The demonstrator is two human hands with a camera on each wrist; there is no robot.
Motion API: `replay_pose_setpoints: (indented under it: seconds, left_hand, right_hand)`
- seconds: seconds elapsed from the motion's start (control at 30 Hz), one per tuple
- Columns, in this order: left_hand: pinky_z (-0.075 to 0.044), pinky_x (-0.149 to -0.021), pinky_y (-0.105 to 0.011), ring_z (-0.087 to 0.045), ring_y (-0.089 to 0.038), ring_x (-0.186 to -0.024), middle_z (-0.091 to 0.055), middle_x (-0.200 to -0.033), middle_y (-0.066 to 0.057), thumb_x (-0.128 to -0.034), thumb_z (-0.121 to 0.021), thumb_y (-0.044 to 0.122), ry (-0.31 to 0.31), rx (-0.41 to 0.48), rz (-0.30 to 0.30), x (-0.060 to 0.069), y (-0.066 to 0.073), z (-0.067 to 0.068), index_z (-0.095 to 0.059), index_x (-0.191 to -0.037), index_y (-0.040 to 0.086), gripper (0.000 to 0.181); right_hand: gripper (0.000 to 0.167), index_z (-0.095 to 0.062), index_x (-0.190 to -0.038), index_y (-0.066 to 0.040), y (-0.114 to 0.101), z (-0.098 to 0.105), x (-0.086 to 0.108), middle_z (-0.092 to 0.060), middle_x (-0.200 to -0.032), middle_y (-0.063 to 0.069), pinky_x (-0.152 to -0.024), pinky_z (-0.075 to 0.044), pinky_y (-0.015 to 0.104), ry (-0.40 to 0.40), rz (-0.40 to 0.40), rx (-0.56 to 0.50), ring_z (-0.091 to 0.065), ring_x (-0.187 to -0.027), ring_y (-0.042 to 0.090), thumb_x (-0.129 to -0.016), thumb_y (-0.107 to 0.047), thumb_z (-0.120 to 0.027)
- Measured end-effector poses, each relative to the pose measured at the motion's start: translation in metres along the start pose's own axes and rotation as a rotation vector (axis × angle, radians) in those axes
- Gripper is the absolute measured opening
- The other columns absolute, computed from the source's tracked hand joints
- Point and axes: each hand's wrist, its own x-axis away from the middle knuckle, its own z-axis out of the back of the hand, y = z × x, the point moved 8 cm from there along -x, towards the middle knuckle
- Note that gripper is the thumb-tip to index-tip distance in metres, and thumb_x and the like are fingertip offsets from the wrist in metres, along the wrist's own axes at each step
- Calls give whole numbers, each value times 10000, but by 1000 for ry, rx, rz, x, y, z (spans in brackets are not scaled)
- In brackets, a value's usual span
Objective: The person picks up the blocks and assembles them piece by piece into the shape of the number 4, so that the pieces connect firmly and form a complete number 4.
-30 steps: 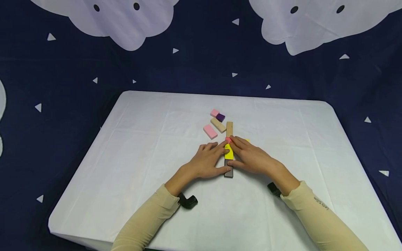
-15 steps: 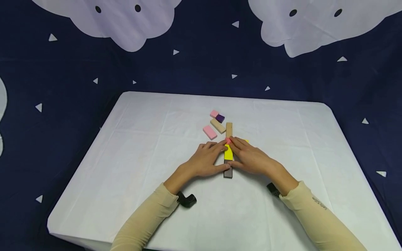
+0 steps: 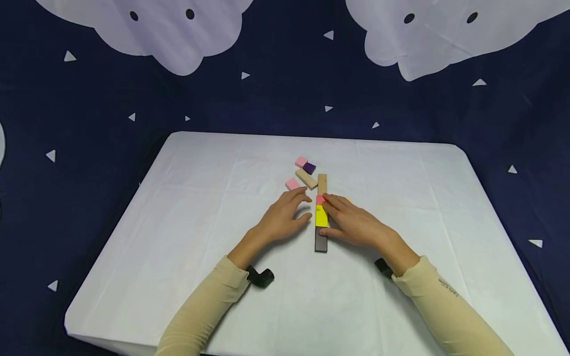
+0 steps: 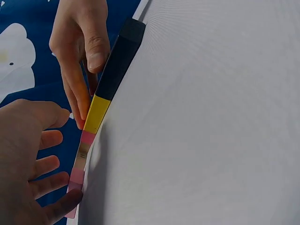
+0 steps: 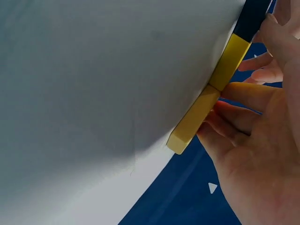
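A straight row of blocks lies on the white table: a dark block (image 3: pixel 320 242) at the near end, a yellow block (image 3: pixel 321 218), a small pinkish-red block (image 3: pixel 319 200) and a tan wooden block (image 3: pixel 322 183) farthest off. My right hand (image 3: pixel 358 223) rests along the row's right side, thumb on the dark block and fingertips by the pinkish-red one. My left hand (image 3: pixel 280 217) is apart from the row, fingers spread and loosely bent, holding nothing. Its fingertips partly cover a loose pink block (image 3: pixel 291 184). A pale yellow block (image 5: pixel 192 122) shows beside the right fingers in the right wrist view.
Beyond the left hand lie a loose tan block (image 3: pixel 306 178), a purple block (image 3: pixel 309 168) and a small pink block (image 3: pixel 301 161). The tan one reaches close to the row. A dark blue cloth (image 3: pixel 285 99) with clouds hangs behind the table (image 3: pixel 213 163).
My left hand has come off the row and moved left and slightly away from me, toward the loose pink block. The right hand stays on the row's right side.
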Motion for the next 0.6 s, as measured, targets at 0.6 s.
replay_pose_setpoints:
  seconds: [0.6]
  left_hand:
    - [-344,-1041,-355,-355,-147,-1323,-431,-1449,-5,-914,-618,367,-5,-16,-1,0,-1,-2,-583,-1242,165,386]
  right_hand:
    - [819,-281,-1475,53,-5,-4,2,-196,-1557,193,-1093,-249,461,-23,-10,4,-188,-1417,331,-941,-515,-532]
